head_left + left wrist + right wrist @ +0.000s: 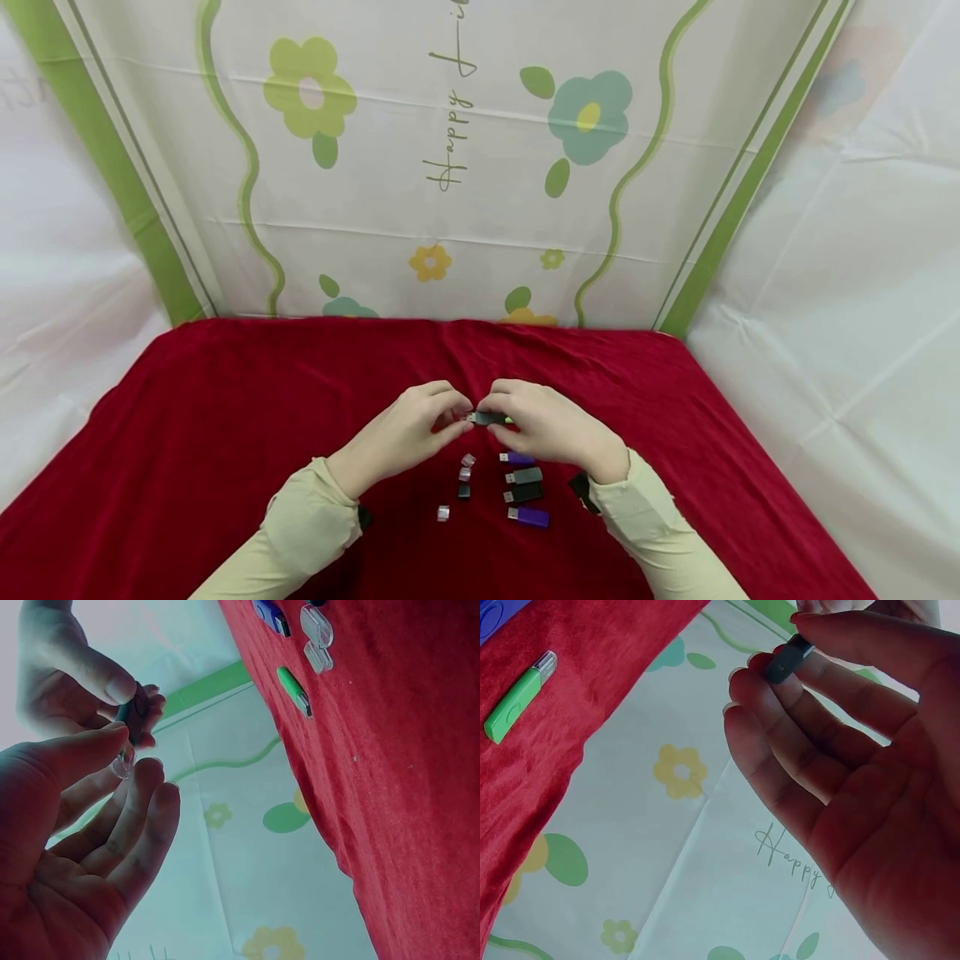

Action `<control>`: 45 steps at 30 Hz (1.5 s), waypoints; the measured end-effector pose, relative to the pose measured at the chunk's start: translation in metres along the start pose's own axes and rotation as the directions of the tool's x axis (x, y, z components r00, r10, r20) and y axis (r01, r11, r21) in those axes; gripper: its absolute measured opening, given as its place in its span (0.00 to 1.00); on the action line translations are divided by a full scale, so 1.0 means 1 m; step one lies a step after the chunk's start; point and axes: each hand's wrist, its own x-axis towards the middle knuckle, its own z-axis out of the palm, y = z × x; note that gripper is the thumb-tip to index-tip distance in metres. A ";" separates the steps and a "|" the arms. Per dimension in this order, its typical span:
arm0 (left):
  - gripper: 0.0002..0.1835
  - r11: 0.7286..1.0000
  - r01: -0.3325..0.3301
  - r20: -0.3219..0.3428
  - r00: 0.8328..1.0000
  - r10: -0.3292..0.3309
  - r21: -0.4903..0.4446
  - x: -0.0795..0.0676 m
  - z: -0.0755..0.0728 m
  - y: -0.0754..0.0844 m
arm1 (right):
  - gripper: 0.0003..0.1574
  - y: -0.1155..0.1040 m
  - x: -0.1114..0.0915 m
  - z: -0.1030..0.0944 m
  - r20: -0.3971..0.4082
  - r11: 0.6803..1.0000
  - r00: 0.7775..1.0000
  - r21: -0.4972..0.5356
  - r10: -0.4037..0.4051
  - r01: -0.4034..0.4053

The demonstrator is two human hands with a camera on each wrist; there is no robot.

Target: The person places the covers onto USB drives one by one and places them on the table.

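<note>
One dark grey, flat plastic USB stick point(491, 418) sits up between both hands, above the table, metal plug facing the person's left. Right hand point(551, 423) pinches its body, thumb against fingertips. Left hand point(408, 429) pinches a small clear plastic cap point(122, 765) at the plug end; from where I stand, can't tell how far on it is. Remaining fingers of both hands: loosely bent.

Near the right hand, partly hidden by it from above: a bright green USB stick with a clear cap over its plug point(514, 705), lying on the cloth. Closer to the person, a column of four uncapped sticks, plugs leftward: upper purple stick point(519, 458), partly under the right hand's outline; mid-grey stick point(527, 476); black stick point(527, 493); lower purple stick point(531, 517).

Left of those, loose caps: two clear ones point(465, 474) close together, a dark cap point(464, 492) just below, another clear one point(443, 514) off to the left.

All on red velvety cloth point(247, 400). Behind: white hanging sheet point(375, 150), printed flowers, "Happy" lettering.
</note>
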 end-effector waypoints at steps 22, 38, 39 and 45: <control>0.07 0.989 0.106 0.011 0.994 -0.108 0.103 -0.002 -0.002 0.004 | 0.13 0.001 0.000 0.002 -0.026 1.000 0.999 -0.019 -0.021 0.020; 0.08 0.967 0.183 0.001 0.983 -0.186 0.178 -0.002 -0.003 0.006 | 0.14 0.002 0.000 0.003 -0.040 1.000 0.999 -0.009 -0.019 0.019; 0.08 0.965 0.187 -0.001 0.982 -0.190 0.183 -0.002 -0.002 0.005 | 0.14 0.002 0.000 0.003 -0.040 1.000 0.999 -0.011 -0.020 0.020; 0.08 0.963 0.193 -0.010 0.981 -0.195 0.190 -0.002 -0.002 0.005 | 0.14 0.002 0.000 0.002 -0.035 1.000 0.999 -0.025 -0.010 0.009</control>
